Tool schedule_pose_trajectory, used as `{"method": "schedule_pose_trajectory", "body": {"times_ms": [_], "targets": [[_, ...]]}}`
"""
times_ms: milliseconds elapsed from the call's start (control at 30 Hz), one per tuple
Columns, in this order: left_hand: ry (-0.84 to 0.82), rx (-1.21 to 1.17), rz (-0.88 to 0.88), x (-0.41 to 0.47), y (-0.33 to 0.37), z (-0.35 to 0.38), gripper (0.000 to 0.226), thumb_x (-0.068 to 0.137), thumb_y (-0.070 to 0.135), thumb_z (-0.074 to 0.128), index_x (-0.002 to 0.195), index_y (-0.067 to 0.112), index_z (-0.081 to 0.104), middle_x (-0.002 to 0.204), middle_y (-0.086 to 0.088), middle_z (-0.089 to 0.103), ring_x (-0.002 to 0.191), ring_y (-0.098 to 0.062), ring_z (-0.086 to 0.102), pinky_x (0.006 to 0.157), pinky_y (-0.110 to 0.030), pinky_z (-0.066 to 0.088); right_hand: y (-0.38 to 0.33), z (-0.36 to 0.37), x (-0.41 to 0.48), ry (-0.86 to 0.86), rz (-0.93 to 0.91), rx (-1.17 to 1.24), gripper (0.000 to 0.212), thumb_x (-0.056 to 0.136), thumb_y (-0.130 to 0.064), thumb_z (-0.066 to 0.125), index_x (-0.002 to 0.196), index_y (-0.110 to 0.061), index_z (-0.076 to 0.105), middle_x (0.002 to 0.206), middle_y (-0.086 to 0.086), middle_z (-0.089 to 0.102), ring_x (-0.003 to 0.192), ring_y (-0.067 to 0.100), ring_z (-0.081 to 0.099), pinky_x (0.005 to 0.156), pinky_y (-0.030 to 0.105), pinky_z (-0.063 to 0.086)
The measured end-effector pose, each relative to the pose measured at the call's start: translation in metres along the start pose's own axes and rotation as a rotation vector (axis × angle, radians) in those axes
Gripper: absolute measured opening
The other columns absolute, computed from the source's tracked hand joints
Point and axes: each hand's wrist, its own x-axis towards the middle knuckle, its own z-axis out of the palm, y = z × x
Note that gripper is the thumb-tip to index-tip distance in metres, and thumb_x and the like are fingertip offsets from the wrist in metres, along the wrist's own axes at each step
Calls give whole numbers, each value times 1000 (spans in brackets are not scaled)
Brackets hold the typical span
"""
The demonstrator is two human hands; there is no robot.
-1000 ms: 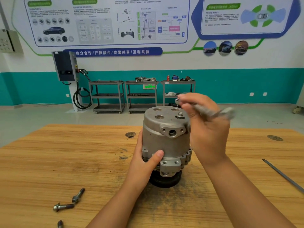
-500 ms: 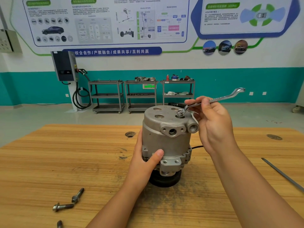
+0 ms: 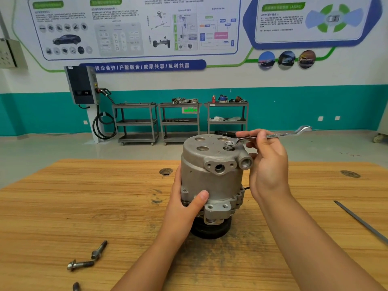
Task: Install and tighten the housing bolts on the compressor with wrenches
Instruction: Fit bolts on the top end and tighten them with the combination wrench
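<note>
In the head view, the compressor (image 3: pixel 212 181) is standing near the middle of the wooden table (image 3: pixel 84 206), whose top is showing a streaked grain and dark scuffs. Its body is a dull grey cast-metal cylinder with its long axis upright, the flat round cap facing up and the black pulley (image 3: pixel 210 229) sitting underneath on the wood. Two round ports on the upper shoulder are pointing toward the camera and to the right.

The left hand (image 3: pixel 184 208) is gripping the lower housing, fingers wrapping round the far side and the thumb pressing on the front flange. The right hand (image 3: pixel 266 162) is pinching the shank of a slim, shiny wrench (image 3: pixel 273 135) just beside its ring end. That ring is sitting over a bolt (image 3: pixel 229 144) on the cap. The wrench's long axis is running from the bolt out to the right and slightly upward.

Dark, flanged loose bolts (image 3: pixel 80 264) are lying at the near left of the table, well apart from the compressor. A thin grey rod (image 3: pixel 361 221) is lying slantwise at the right edge
</note>
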Motion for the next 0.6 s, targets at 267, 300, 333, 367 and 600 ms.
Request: {"method": "schedule_pose_trajectory", "body": {"times_ms": [267, 300, 333, 367, 600], "targets": [[-1, 9, 22, 0, 0, 0, 65, 65, 64, 68, 111, 85, 27, 117, 48, 49, 109, 21, 49, 76, 0, 43, 10, 1, -18, -12, -514, -179, 22, 96, -13, 38, 88, -15, 59, 92, 4, 66, 92, 16, 62, 83, 24, 45], [-2, 9, 26, 0, 0, 0, 67, 65, 65, 68, 113, 84, 26, 119, 47, 49, 110, 20, 50, 77, -1, 43, 11, 1, -21, -32, -586, -247, 23, 96, -15, 36, 90, -15, 58, 94, 4, 64, 95, 20, 60, 85, 30, 45], [-2, 7, 31, 0, -1, 0, 68, 65, 64, 68, 115, 82, 27, 120, 45, 50, 112, 18, 50, 79, -2, 44, 13, 0, -23, -57, -660, -331, 24, 96, -17, 35, 92, -12, 58, 96, 1, 62, 96, 20, 58, 85, 33, 44], [-5, 3, 37, 0, -1, 0, 67, 65, 63, 68, 116, 81, 28, 121, 43, 50, 113, 15, 51, 79, -3, 45, 13, 0, -24, -84, -733, -421, 27, 96, -20, 36, 93, -8, 59, 98, -1, 60, 97, 18, 55, 85, 34, 43], [6, -9, 49, -1, -3, -1, 65, 66, 61, 68, 118, 77, 32, 124, 40, 52, 114, 14, 52, 80, -5, 45, 7, 5, -28, -148, -1065, -774, 30, 88, -24, 56, 96, 1, 72, 93, 14, 68, 89, 25, 54, 77, 36, 40]]}}
